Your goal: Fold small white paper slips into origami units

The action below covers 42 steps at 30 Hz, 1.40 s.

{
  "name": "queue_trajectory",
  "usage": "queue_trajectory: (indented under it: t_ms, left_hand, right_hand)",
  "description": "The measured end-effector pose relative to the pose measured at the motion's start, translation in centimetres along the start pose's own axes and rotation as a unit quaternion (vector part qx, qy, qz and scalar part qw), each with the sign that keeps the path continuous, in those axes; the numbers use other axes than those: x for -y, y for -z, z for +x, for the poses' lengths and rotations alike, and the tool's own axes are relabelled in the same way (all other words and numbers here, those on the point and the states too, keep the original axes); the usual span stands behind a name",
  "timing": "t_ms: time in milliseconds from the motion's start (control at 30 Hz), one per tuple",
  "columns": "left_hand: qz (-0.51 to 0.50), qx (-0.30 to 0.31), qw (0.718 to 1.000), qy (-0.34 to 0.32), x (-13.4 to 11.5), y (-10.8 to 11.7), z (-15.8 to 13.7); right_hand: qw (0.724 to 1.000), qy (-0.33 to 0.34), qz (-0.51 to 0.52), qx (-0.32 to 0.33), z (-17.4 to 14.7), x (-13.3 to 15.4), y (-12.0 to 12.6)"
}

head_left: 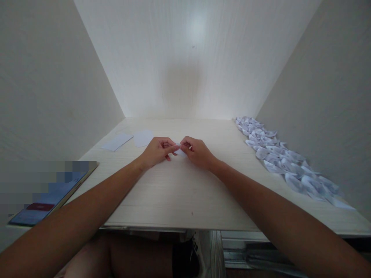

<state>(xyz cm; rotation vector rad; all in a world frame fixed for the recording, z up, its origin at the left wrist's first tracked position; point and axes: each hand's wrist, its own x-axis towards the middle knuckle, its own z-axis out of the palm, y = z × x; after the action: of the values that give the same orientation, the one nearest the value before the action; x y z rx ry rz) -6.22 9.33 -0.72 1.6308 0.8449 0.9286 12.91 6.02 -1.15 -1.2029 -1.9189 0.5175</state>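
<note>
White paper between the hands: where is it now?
In the head view, the white paper is near mid-frame over the table, held between the left hand and right hand, left of the folded-paper pile.

The left hand [156, 152] and right hand [197, 152] partly hide the white paper [181, 153] between them. At the bench's [179, 193] front-left corner, coarse blocks obscure a flat blue object [62, 194]. Overlapping folded papers [272, 156] along the right edge hide one another.

You had a small white paper piece [181, 152], flat white rectangular paper sheets [117, 142], curled bluish-white paper pieces [271, 154], a flat cream tabletop [174, 193] with faint wood-like streaks, and plain grey side walls [49, 77].
</note>
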Motion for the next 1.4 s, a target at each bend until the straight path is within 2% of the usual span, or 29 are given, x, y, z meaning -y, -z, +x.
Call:
queue_trajectory:
  t_ms: [200,367,567,767,933,1067,1233,1400]
  left_hand:
    - [0.003,0.043,0.999,0.031,0.0,0.0,-0.1]
    - [0.066,0.056,0.995,0.047,-0.7,0.1,-0.2]
    - [0.051,0.014,0.998,0.041,-0.6,-0.2,-0.3]
    - [-0.006,-0.032,0.999,0.005,0.5,-0.5,-0.1]
    - [-0.003,-0.067,0.997,-0.036,0.2,-0.8,-0.3]
    - [-0.002,-0.067,0.996,-0.066,-0.2,-0.8,-0.5]
    - [0.014,-0.075,0.995,-0.070,-0.3,-0.8,-0.6]
    - [0.013,-0.111,0.990,-0.090,0.1,-0.8,-0.6]
  right_hand:
    - [0.998,-0.015,-0.043,-0.035,0.0,0.7,0.4]
    - [0.997,-0.020,-0.054,-0.055,0.1,0.9,0.2]
    - [0.995,-0.025,-0.050,-0.085,0.4,0.6,0.8]
    - [0.992,-0.030,0.049,-0.116,0.3,0.2,0.6]
    - [0.985,-0.034,0.118,-0.119,0.3,-0.3,-0.2]
    - [0.982,-0.028,0.153,-0.110,0.4,-0.4,-0.3]
    - [0.979,-0.028,0.171,-0.110,0.4,-0.3,0.0]
    - [0.971,-0.028,0.211,-0.104,0.4,-0.1,0.0]
